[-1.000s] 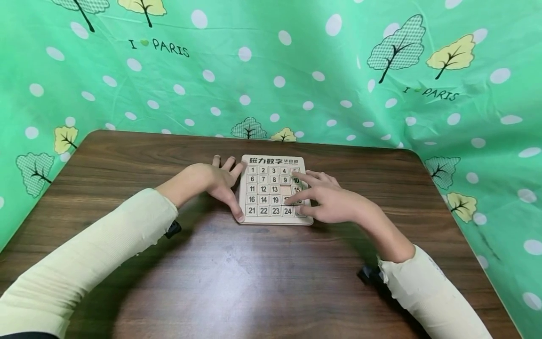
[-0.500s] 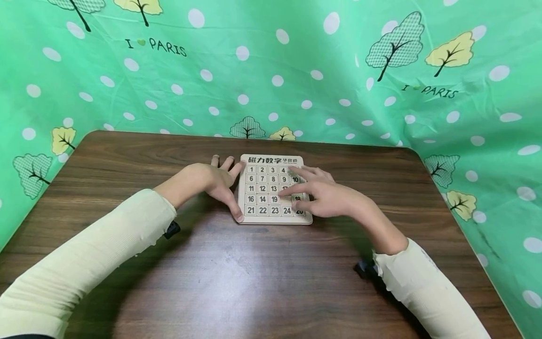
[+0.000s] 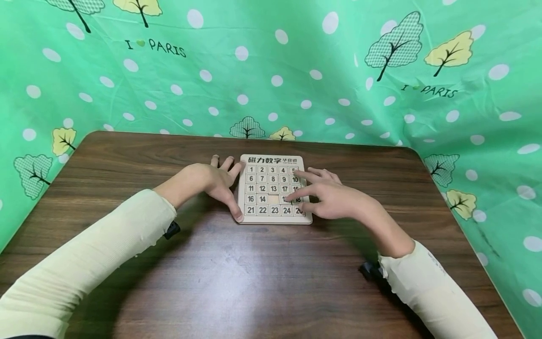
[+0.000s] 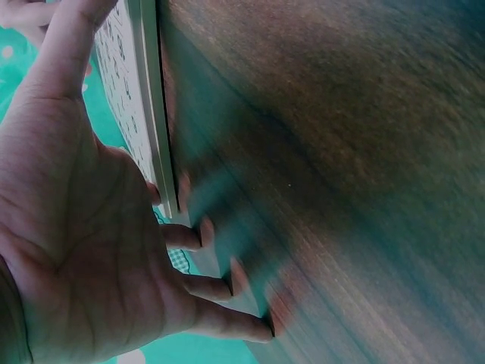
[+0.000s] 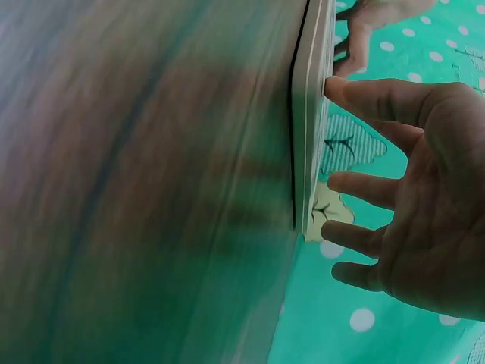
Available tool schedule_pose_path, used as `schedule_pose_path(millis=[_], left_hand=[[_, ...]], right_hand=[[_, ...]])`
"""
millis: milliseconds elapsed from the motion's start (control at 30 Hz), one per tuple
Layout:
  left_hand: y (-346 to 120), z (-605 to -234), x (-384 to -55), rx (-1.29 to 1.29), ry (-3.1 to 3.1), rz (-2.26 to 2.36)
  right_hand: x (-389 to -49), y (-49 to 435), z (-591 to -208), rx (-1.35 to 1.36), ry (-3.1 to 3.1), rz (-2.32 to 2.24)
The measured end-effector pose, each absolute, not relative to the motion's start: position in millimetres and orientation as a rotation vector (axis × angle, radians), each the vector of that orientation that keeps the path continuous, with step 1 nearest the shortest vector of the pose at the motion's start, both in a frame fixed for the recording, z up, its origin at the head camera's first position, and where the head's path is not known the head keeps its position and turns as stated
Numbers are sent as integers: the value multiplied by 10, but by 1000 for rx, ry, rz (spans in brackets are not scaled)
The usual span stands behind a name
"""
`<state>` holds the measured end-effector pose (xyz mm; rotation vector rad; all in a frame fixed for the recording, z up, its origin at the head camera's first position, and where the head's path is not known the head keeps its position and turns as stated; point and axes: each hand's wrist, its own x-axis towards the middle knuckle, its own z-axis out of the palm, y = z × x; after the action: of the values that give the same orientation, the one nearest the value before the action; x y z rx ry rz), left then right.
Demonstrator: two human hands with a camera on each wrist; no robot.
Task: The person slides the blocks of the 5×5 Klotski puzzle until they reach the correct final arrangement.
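A number sliding puzzle (image 3: pixel 275 220) lies flat on the table, its numbered tiles in a square grid inside a pale frame. Its one bare slot (image 3: pixel 273 199) is in the fourth row, between tile 14 and the 19 tile (image 3: pixel 282 200). My left hand (image 3: pixel 220 183) is spread along the left edge, thumb at the lower left corner, a fingertip near the upper left. From the right, my right hand (image 3: pixel 330 200) reaches over the board with fingers extended. One fingertip touches the 19 tile, partly covering its number. Side-on, the puzzle (image 5: pixel 309 129) shows beside my right hand (image 5: pixel 439 205).
The dark wooden table (image 3: pixel 220 282) extends around the puzzle. Behind and beside it hangs a green curtain (image 3: pixel 271 56) with white dots and printed trees. Pale sleeves (image 3: pixel 97 245) cover both forearms, with a dark strap piece (image 3: pixel 172 230) under the left one.
Tile 17 has slid up from the fourth row into the third. Tile 19 has then slid right, so the bare slot is now left of it. The left hand stays put.
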<state>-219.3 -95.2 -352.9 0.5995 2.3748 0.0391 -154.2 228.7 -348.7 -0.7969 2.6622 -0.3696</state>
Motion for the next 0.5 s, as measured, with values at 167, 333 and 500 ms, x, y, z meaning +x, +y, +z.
schedule_pose_path(millis=[167,333,500], left_hand=[[-956,-3533,-2194,597,2379,32],[-962,-3533,-2200,594,2378,24],[-950,-3532,-2198,596,2377,23]], right_hand=[[-1531,2264,-3478,-814,2678,-394],[-1526,2057,-3517,-937,2664,-444],[-1520,1909,-3556,-976,2639,-406]])
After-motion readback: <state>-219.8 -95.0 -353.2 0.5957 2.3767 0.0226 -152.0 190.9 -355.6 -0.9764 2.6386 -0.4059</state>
